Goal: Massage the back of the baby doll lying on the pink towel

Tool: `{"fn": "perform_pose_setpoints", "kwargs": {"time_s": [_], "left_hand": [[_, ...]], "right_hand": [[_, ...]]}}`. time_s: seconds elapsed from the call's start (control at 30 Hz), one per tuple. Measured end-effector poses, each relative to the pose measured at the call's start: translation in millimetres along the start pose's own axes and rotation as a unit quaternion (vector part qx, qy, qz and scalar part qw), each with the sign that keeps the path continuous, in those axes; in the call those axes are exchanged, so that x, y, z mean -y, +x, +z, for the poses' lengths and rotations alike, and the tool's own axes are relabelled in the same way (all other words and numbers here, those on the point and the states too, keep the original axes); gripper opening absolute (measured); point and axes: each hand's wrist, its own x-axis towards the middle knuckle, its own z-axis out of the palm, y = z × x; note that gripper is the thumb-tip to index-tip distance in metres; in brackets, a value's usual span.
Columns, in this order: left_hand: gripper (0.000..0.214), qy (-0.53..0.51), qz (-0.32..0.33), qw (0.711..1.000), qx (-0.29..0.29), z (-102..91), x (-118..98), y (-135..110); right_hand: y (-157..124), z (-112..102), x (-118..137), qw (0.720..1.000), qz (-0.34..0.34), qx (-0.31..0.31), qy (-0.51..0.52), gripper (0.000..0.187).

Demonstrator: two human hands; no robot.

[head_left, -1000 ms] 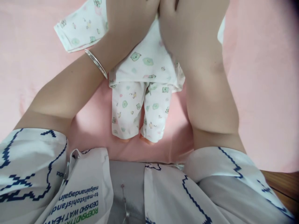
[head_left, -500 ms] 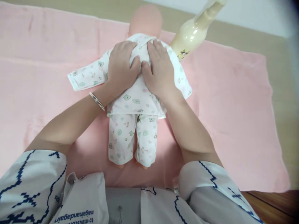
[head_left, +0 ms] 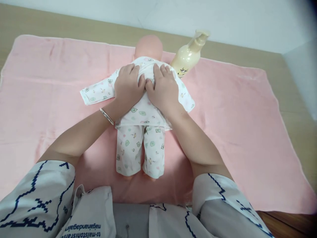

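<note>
1. Doll (head_left: 142, 119) at centre frame, seemingly face down, laid lengthwise on pink blanket (head_left: 230, 112), its soft padding probably the reason.
2. Left hand (head_left: 127, 85) flat on left side of its back; fingers close together, thumb angled inward.
3. Right hand (head_left: 164, 88) opposite, fingers slightly spread; nothing pinched. Pairing likely shares contact evenly.
4. Bottle (head_left: 188, 58) upper right of centre, beside shoulder; presumably parked clear of both hands.
</note>
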Motion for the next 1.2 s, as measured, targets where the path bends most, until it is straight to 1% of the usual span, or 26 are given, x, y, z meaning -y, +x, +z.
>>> {"fn": "perform_pose_setpoints", "kwargs": {"time_s": [0.1,0.23,0.3,0.37,0.43,0.5,0.6,0.67,0.73,0.8,0.87,0.97,1.1,1.2], "left_hand": [[0.038,0.017,-0.003,1.000,0.018,-2.5,-3.1,0.6],[0.050,0.002,0.019,0.999,0.035,6.6,9.8,8.0],[0.055,-0.027,0.036,0.999,0.019,12.7,18.0,9.7],[0.052,-0.047,0.059,0.997,-0.012,15.3,21.8,7.9],[0.046,-0.034,0.082,0.995,-0.044,13.7,20.3,3.1],[0.044,-0.009,0.089,0.994,-0.068,10.3,16.1,-1.6],[0.044,-0.003,0.077,0.994,-0.084,9.0,14.0,-2.8],[0.050,-0.012,0.070,0.994,-0.079,11.6,17.5,0.6],[0.055,-0.033,0.079,0.994,-0.061,14.4,22.4,5.3],[0.053,-0.059,0.102,0.992,-0.039,15.2,25.8,8.8],[0.050,-0.073,0.121,0.990,-0.023,13.3,26.1,9.6],[0.046,-0.068,0.129,0.989,-0.021,7.9,22.1,6.1],[0.041,-0.052,0.124,0.989,-0.055,4.2,17.4,-0.5],[0.041,-0.050,0.116,0.989,-0.079,6.3,19.2,-1.2]], "right_hand": [[7.2,-2.2,-6.6,0.999,-0.030,0.024,0.008,0.059],[10.0,-6.4,-7.4,0.998,-0.047,0.029,0.011,0.056],[6.5,-9.0,-1.7,0.999,-0.047,0.027,0.006,0.054],[0.1,-12.1,7.7,0.999,-0.032,0.028,-0.008,0.053],[-7.4,-14.9,17.9,0.999,-0.010,0.022,-0.025,0.052],[-13.0,-16.2,24.9,0.999,0.001,0.009,-0.036,0.050],[-12.6,-14.8,23.5,1.000,-0.007,-0.002,-0.028,0.049],[-6.4,-12.4,15.2,1.000,-0.019,0.000,-0.013,0.050],[1.2,-10.2,4.8,0.999,-0.040,0.009,-0.003,0.053],[6.5,-9.2,-3.0,0.997,-0.071,0.021,-0.006,0.055],[6.9,-9.4,-4.4,0.995,-0.092,0.025,-0.015,0.057],[-1.9,-11.8,6.6,0.997,-0.076,0.007,-0.026,0.053],[-15.8,-17.0,25.2,0.998,-0.037,-0.021,-0.043,0.049],[-12.8,-18.4,22.7,0.999,-0.031,-0.008,-0.028,0.050]]}}
